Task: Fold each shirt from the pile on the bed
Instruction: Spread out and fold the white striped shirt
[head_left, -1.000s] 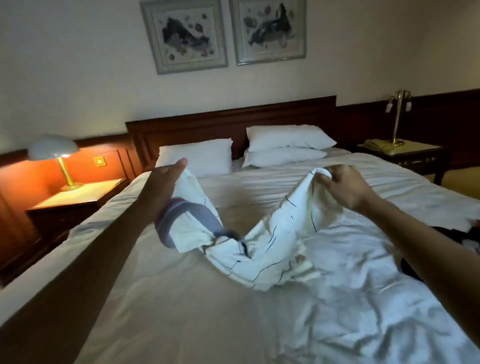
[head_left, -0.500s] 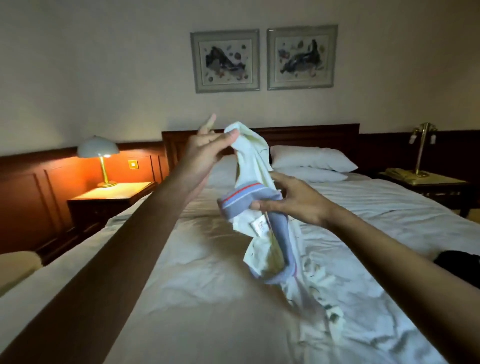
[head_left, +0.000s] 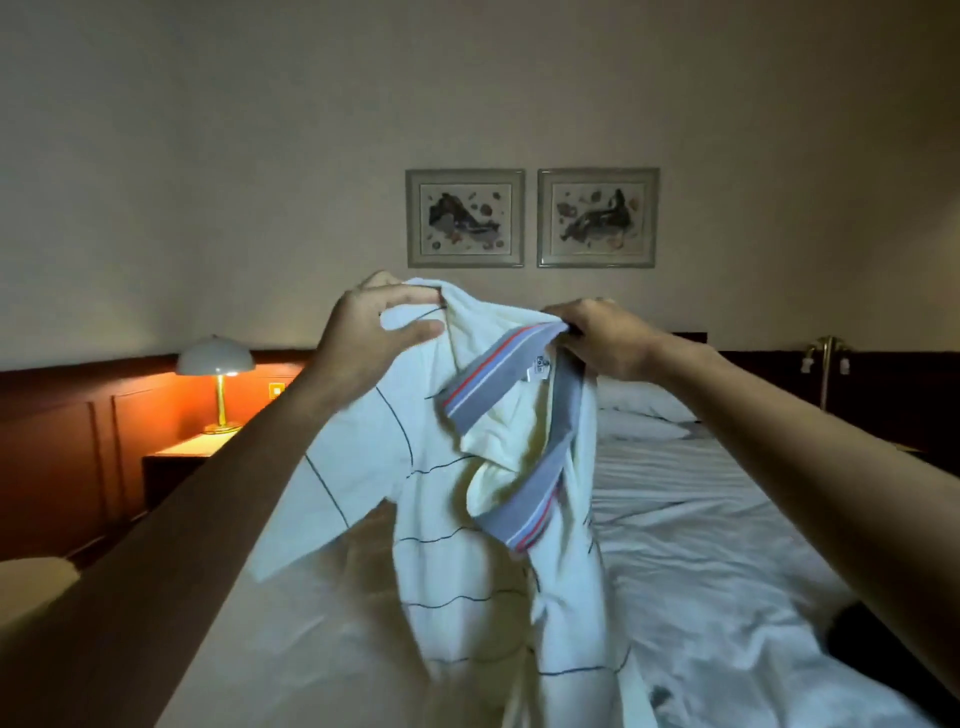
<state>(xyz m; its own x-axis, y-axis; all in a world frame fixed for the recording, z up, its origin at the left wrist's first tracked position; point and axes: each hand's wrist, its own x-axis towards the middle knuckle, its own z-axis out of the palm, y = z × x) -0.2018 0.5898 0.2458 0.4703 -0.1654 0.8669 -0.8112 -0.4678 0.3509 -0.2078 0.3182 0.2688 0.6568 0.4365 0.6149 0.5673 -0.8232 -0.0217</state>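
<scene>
Above bed (head_left: 701, 519), both hands (head_left: 363, 332) (head_left: 602, 338) hold shirt (head_left: 467, 519).

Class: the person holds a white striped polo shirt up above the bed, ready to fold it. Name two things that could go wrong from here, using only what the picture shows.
1. The left hand grips shoulder fabric, while the right hand pinches the collar; held unevenly, the shirt hangs twisted and may fold crooked.
2. The bed sheet is wrinkled, so creases could press into the shirt when laid down.
</scene>
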